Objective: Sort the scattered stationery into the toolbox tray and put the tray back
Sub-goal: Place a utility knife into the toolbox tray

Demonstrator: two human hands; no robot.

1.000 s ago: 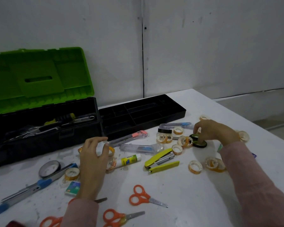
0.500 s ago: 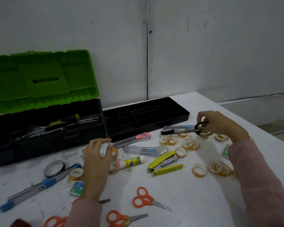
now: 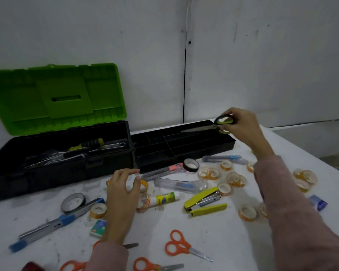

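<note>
Right hand (image 3: 241,126) fingers are curled round the black-and-green plastic handles of the large steel scissors (image 3: 205,129), which are held in the air above the far right part of the black plastic divided tray (image 3: 186,156). The closed blades are pointed left, roughly level, over the tray's rear compartments; no contact with the tray can be made out. The left hand (image 3: 121,196) is held low over the white table (image 3: 223,241) with its fingers and thumb loosely curved and apart, and nothing is gripped by it; an orange-cored clear tape roll (image 3: 144,185) is partly covered by it.

The tray is set on the table just beside the right end of the black plastic toolbox (image 3: 63,165), whose bright green lid (image 3: 57,98) is stood open against the wall. Metal tools are seen inside the box.

In front of the tray, stationery is scattered: a black tape roll (image 3: 191,165), a clear utility knife with a pink slider (image 3: 164,171), a clear cutter with a blue insert (image 3: 180,185), a white glue stick with a yellow-green label (image 3: 164,199), an opened yellow-green stapler (image 3: 204,200) and many small clear tape rolls. Small orange-handled scissors (image 3: 181,245) are laid nearer the front edge.
</note>
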